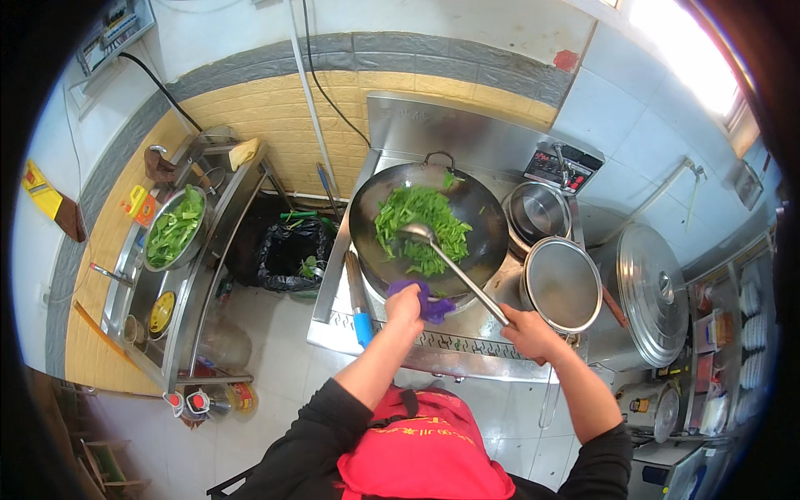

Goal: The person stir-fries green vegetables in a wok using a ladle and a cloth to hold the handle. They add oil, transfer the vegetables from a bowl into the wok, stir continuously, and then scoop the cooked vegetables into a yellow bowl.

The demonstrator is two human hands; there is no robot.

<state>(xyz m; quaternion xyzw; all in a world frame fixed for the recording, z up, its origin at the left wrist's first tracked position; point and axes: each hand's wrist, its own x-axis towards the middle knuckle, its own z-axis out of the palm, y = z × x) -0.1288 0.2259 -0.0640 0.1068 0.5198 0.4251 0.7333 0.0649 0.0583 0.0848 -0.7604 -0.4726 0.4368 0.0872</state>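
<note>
A large dark wok (490, 234) sits on the steel stove, with chopped green leafy vegetables (425, 219) heaped in its middle. My left hand (405, 307) is closed on a purple cloth (435, 305) at the wok's near rim; whatever part of the rim or handle lies under the cloth is hidden. My right hand (531, 334) grips the handle end of a long metal ladle (465, 276). The ladle's bowl rests among the greens, left of the wok's centre.
Right of the wok stand a fine strainer (562, 284), metal pots (539, 209) and a big lidded stockpot (653, 294). A blue-handled brush (361, 322) lies at left. Beyond are a black-lined bin (294, 262) and a sink counter holding a bowl of greens (175, 231).
</note>
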